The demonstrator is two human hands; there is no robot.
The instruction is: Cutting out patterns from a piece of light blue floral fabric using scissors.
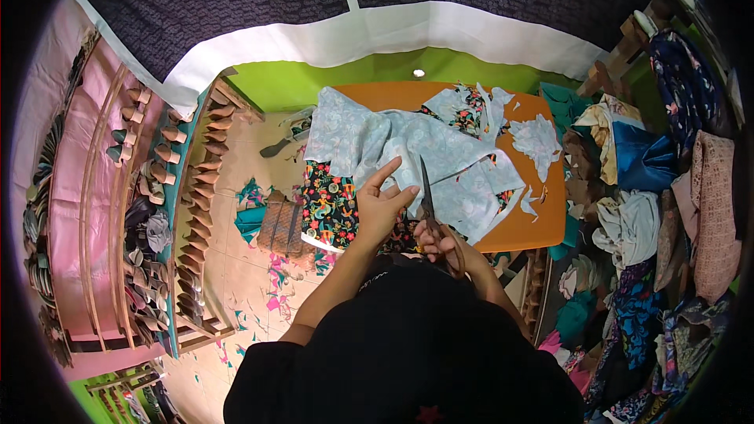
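A large piece of fabric [345, 129] is spread over the orange table, pale blue-grey side up. Part of it shows a black face with a bright floral print [328, 206], edged in white. Over its near middle is my left hand [383, 202], index finger and thumb stretched apart beside a raised pale fold; nothing shows gripped in it. My right hand [441, 242] is closed round the handles of dark scissors [427, 192]. Their blades point away from me and lie against the pale cloth, just right of my left hand. The lower handle loop sticks out below my fingers.
Bare orange tabletop [542, 220] shows at the right, with cut pale scraps [536, 141] on it. Shoe lasts [200, 212] line a rack at left. Fabric heaps [628, 224] crowd the right side. Coloured snippets [279, 279] litter the tiled floor. Dark patterned cloth [259, 0] hangs ahead.
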